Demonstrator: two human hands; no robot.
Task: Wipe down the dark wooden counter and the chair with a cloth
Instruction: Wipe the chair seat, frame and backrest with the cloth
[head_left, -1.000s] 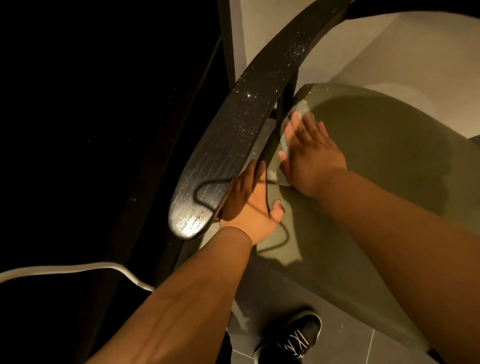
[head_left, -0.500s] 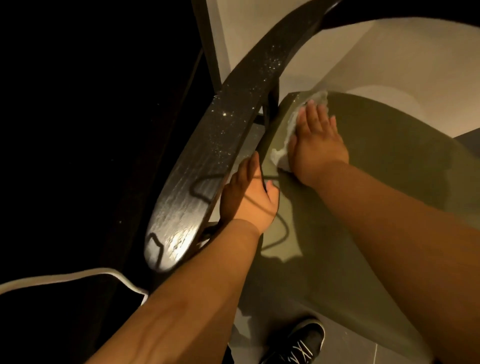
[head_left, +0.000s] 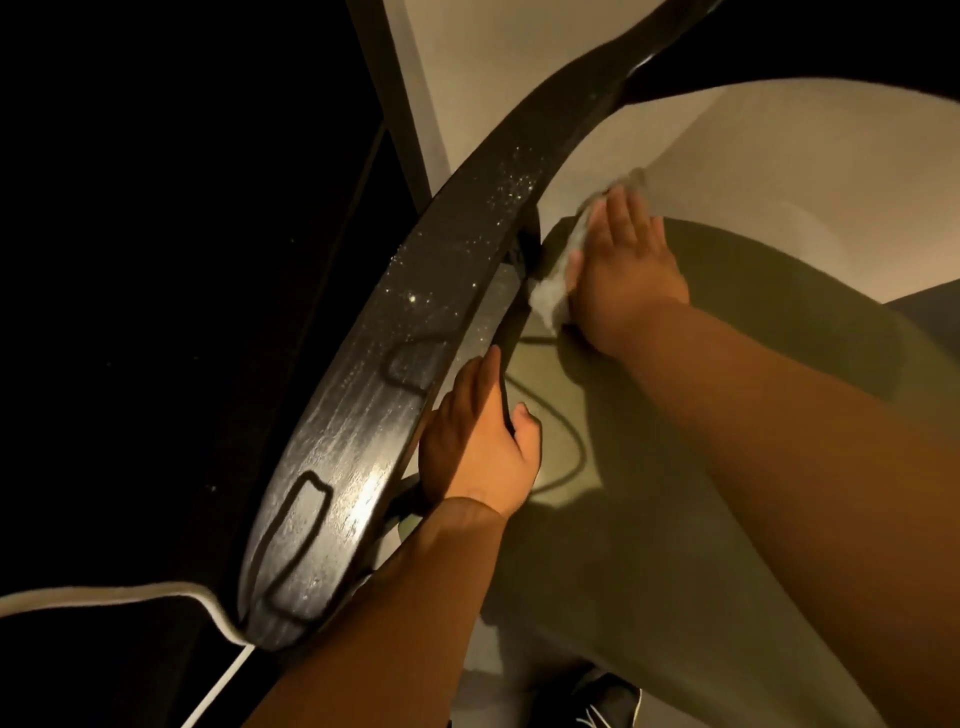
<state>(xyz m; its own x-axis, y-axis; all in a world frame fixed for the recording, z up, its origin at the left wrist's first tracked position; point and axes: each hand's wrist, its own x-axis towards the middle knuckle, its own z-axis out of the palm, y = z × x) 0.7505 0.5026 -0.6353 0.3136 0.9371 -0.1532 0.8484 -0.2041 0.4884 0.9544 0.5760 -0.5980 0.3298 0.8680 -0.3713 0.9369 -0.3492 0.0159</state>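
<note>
I look down on a chair with an olive-green seat (head_left: 649, 519) and a curved, dark wooden backrest (head_left: 415, 332) speckled with dust. My right hand (head_left: 623, 270) lies flat, fingers straight, pressing a pale cloth (head_left: 553, 291) onto the far left edge of the seat, close to the backrest post. My left hand (head_left: 478, 441) rests on the seat's near left edge under the backrest, with its thumb on the seat surface and its fingers along the rim. The dark wooden counter (head_left: 182, 260) fills the left side, almost black.
A white cable (head_left: 130, 595) runs across the counter's lower left and drops behind the backrest end. A pale wall (head_left: 779, 182) rises behind the chair. Grey floor tiles and a black shoe (head_left: 608, 701) show at the bottom.
My right hand has slid the cloth farther away along the seat's left edge. My left hand keeps its place on the seat edge while the view shifts.
</note>
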